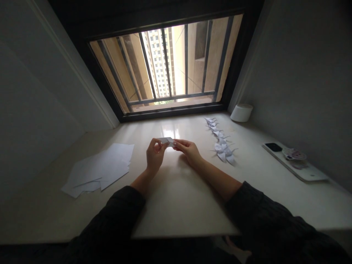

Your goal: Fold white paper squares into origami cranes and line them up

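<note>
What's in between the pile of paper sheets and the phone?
In the head view: the left hand and right hand, pinching a folded paper, then a row of pointy paper shapes.

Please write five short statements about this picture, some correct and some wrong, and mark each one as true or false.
1. The left hand and the right hand hold the same small folded paper. True.
2. The loose sheets lie to the right of both hands. False: the loose sheets lie to the left of both hands.
3. Several folded paper figures form a line to the right of the hands. True.
4. The phone lies on top of the sheets. False: the phone lies at the far right, beyond the figures.
5. Dark bars show through the window. True.
</note>
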The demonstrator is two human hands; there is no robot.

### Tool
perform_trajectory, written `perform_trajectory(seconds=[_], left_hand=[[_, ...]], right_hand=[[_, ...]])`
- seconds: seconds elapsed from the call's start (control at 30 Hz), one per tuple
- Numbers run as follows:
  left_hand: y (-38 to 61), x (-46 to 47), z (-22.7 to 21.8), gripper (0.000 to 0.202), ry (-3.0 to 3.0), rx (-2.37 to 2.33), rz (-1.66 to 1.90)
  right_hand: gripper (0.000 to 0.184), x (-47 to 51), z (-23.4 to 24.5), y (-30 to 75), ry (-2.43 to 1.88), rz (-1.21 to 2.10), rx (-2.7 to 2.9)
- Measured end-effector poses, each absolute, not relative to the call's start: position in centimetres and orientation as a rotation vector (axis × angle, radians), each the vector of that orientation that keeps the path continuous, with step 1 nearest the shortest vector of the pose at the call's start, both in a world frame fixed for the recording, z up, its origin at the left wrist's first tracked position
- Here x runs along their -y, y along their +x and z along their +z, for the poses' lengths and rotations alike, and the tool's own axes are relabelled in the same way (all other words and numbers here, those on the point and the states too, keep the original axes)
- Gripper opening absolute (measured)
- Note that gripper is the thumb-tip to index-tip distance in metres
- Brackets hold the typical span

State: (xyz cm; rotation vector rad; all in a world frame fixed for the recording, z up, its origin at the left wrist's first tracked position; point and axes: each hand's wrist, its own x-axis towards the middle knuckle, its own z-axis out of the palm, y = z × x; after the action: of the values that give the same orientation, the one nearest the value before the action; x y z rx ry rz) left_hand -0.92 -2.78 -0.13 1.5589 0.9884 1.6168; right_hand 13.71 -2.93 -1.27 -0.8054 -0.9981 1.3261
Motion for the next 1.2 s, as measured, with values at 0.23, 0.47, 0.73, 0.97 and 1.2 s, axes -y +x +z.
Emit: perform_trajectory(seconds=[0.23,0.47,0.73,0.97,1.2], left_hand=[[-0.9,3.4,0.0,0.031,1.563,-1.022,1.536],[-1.2,3.3,-0.1,0.065,1.558,-1.096,1.509],[-1.1,3.0,-0.3,0.062,1.47,-0.974,1.454],[-1.1,3.0,-0.3,0.073,1.379,-0.975,1.461],[-1.1,2.3,0.2,0.057,1.276,-0.974,1.356]], right_hand=[[0.036,3.1,-1.1,13.7,-0.868,1.299,0.987],[0.033,3.0,-1.3,13.6,-0.851,1.266,1.072],[0.028,3.1,-1.3,13.6,-0.825,1.29,1.087],[0.029,3.0,-1.6,13.5,-0.801,1.287,1.13],[0.033,3.2,-1.6,13.6,-0.893,1.241,1.189]])
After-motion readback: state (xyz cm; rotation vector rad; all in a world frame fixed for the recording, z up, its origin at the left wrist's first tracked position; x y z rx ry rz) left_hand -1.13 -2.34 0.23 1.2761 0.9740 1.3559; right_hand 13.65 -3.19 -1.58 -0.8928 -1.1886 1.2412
